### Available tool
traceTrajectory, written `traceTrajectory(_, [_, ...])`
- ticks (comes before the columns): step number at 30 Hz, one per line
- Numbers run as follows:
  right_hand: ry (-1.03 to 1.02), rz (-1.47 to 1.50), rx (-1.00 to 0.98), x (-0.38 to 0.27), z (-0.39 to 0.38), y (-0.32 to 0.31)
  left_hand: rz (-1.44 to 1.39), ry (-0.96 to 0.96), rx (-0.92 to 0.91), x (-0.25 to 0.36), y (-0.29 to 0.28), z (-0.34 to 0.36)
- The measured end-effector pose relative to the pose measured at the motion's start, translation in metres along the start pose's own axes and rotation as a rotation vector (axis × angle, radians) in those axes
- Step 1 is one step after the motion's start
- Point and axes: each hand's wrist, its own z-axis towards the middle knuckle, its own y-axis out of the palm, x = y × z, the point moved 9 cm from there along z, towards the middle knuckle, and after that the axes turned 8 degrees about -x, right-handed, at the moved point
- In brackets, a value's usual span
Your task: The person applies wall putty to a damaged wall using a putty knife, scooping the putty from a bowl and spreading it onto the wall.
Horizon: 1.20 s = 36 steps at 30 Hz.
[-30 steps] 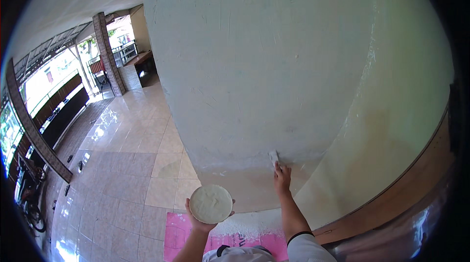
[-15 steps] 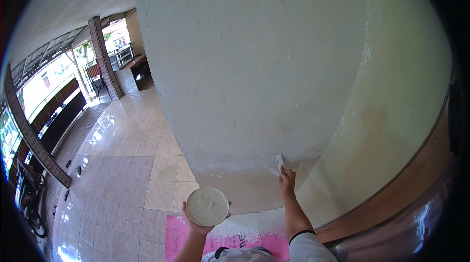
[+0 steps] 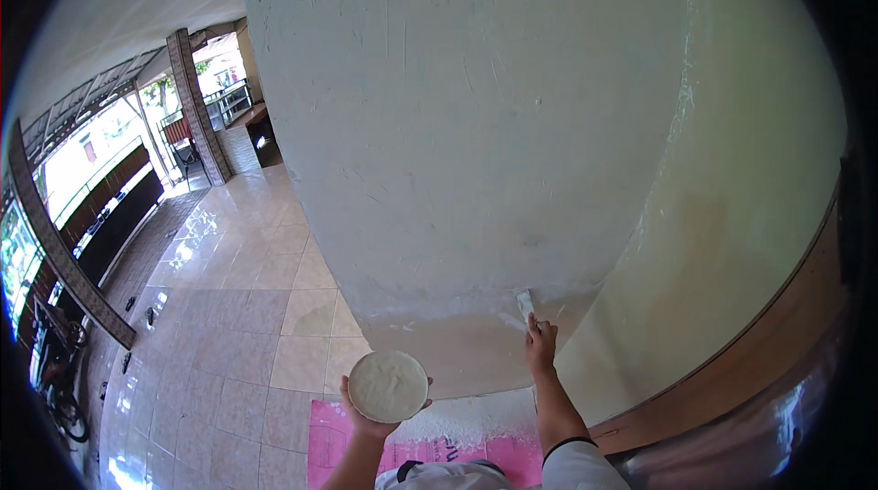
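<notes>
We pressed the scraper (image 3: 525, 305) to the wall (image 3: 476, 124), right hand (image 3: 540, 348) fingers wrapped around its handle. Left of it, our left hand (image 3: 380, 417) cupped the bowl (image 3: 388, 386) of filler. We judged spreading underway; next needed steady pressure.

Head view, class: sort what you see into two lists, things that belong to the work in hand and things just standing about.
In use:
left hand holding a round tub of white filler
right hand pressing a small scraper to the wall
pale wall
pink sheet spread at its foot

Standing about:
brick pillar
tiled floor
parked bike
</notes>
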Motion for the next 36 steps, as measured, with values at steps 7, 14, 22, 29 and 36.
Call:
traceTrajectory(7, [-0.121,0.098,0.122,-0.037,0.054,-0.021,-0.05,-0.001,0.011,-0.006,0.006,0.004])
traceTrajectory(14, [0.02,-0.029,-0.09,0.02,-0.054,-0.007,-0.039,0.012,-0.018,-0.023,0.001,0.008])
traceTrajectory(22, [-0.21,0.642,-0.177,-0.131,0.022,-0.2,0.062,-0.048,0.05,-0.055,0.026,0.044])
traceTrajectory(29, [-0.466,0.285,-0.488,-0.172,0.046,-0.248,0.069,-0.052,0.011,-0.094,0.056,0.064])
traceTrajectory(36, [-0.453,0.26,-0.488,-0.158,0.034,-0.262,0.095,-0.053,0.011,-0.112,0.061,0.064])
